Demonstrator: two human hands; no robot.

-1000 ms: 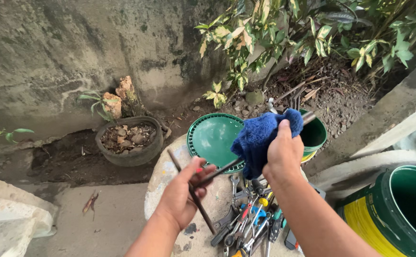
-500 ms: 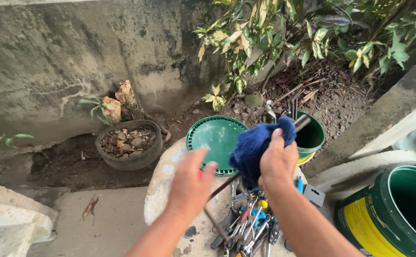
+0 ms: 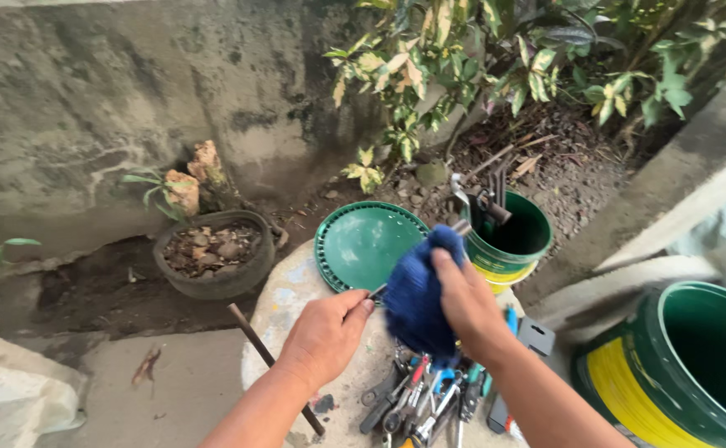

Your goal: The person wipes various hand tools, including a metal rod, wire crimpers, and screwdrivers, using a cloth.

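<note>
My right hand (image 3: 466, 311) grips a dark blue cloth (image 3: 417, 303) bunched around a thin metal tool. My left hand (image 3: 325, 332) pinches the bare end of that metal tool (image 3: 375, 290) just left of the cloth. A long dark rod (image 3: 255, 340) runs slantwise under my left wrist; I cannot tell whether that hand holds it. Both hands hover over a round concrete table (image 3: 296, 278). Below the cloth lies a pile of hand tools (image 3: 429, 398) with red, blue and black handles.
A green lid (image 3: 359, 245) rests at the table's far edge. Beside it a small green bucket (image 3: 516, 241) holds upright tools. A large green and yellow bucket (image 3: 678, 373) stands at the right. A dark pot (image 3: 213, 257) of dry leaves sits left, below a stained wall.
My right hand has brought the cloth lower and nearer to my left hand. My left hand has shifted from gripping the rod to pinching the tool's end by the cloth.
</note>
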